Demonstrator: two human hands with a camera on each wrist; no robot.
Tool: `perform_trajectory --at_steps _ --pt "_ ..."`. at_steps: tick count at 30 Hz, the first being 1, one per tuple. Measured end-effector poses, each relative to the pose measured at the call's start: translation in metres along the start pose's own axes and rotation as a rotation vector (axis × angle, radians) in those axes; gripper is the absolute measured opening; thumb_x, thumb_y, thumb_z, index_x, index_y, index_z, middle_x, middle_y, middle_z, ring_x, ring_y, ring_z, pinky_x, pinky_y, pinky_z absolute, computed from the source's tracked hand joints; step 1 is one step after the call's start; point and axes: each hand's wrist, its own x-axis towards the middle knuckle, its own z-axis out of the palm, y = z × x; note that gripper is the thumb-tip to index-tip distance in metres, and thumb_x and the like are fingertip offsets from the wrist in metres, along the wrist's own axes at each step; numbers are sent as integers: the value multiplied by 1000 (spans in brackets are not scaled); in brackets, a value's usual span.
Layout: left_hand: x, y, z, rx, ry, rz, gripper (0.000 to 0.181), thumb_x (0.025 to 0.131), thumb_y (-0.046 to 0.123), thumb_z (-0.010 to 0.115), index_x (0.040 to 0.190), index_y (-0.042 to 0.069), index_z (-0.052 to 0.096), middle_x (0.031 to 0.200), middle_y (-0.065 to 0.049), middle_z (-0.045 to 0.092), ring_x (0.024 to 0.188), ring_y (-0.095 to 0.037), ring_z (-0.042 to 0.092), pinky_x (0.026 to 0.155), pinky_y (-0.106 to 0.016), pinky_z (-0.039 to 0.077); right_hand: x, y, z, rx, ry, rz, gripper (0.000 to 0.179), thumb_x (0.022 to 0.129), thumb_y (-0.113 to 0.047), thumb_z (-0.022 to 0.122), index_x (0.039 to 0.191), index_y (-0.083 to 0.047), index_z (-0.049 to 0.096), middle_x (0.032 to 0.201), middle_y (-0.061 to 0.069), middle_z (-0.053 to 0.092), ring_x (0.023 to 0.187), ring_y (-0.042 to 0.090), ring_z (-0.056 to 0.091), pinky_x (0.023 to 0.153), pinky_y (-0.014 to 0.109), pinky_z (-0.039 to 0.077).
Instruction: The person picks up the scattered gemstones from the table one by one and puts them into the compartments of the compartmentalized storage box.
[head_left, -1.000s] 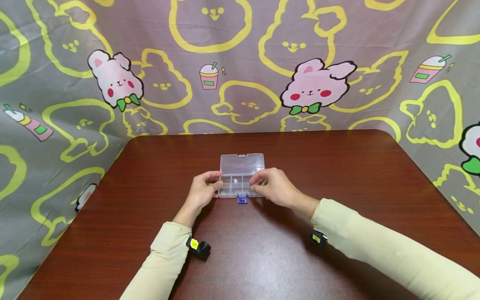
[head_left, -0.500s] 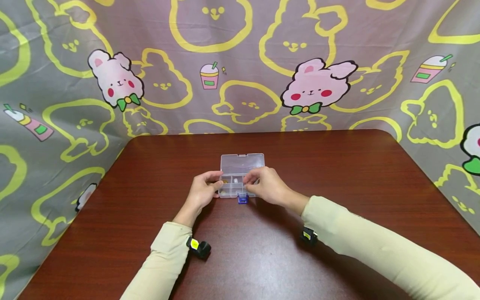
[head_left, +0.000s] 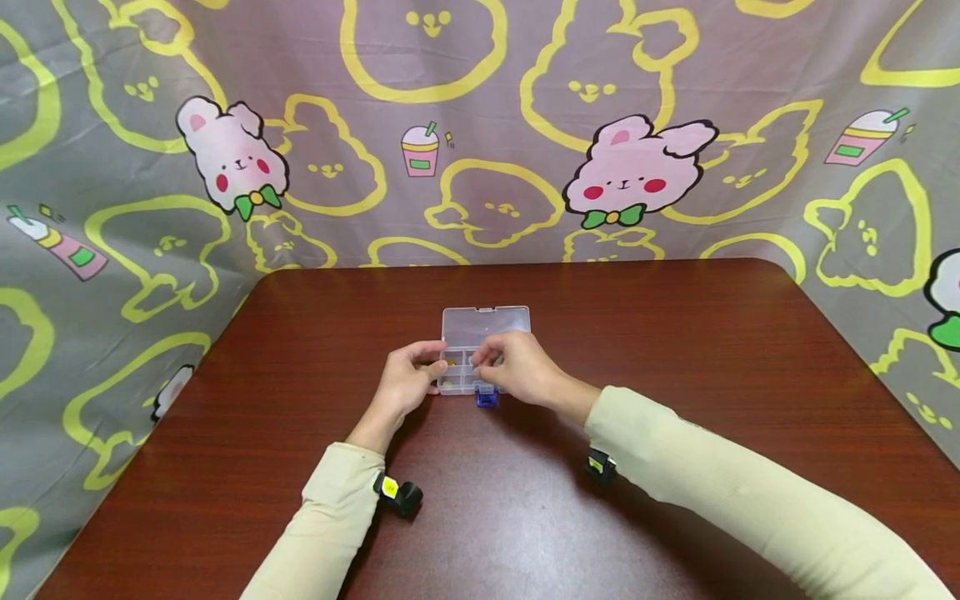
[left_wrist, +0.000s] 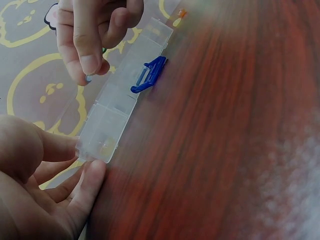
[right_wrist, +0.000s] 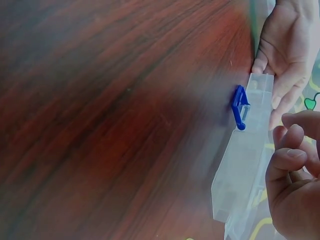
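A clear plastic compartment box (head_left: 468, 387) stands on the table with its lid (head_left: 486, 327) raised at the back and a blue latch (head_left: 487, 397) hanging at its front. My left hand (head_left: 405, 379) grips the box's left end between thumb and fingers. Over the middle compartments, my right hand (head_left: 517, 367) has thumb and fingertips drawn together. At those fingertips the left wrist view shows a small pale bluish piece (left_wrist: 89, 78), mostly covered by the fingers. Small yellow-orange bits (head_left: 451, 362) lie in the left rear compartment, and a yellowish piece (left_wrist: 106, 146) shows in the left front one. The right compartments are hidden behind my right hand.
The box rests near the middle of a dark red-brown wooden table (head_left: 337, 317). A printed curtain (head_left: 495, 125) hangs behind and at both sides of the tabletop. Each wrist carries a small black camera (head_left: 405, 498) below its sleeve cuff.
My right hand has moved left across the box, from the right compartments to the middle ones, its fingertips staying together. The left hand and the box have stayed in place.
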Motion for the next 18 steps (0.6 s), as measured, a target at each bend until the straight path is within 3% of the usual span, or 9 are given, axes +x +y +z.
perform_trajectory --at_steps 18 --pt "1 -1 -1 -6 -9 1 32 93 -8 62 125 -7 65 115 -27 64 78 -16 63 54 -21 54 3 0 3 -22 -19 13 8 83 -3 77 90 -3 73 75 -1 68 62 8 58 58 22 49"
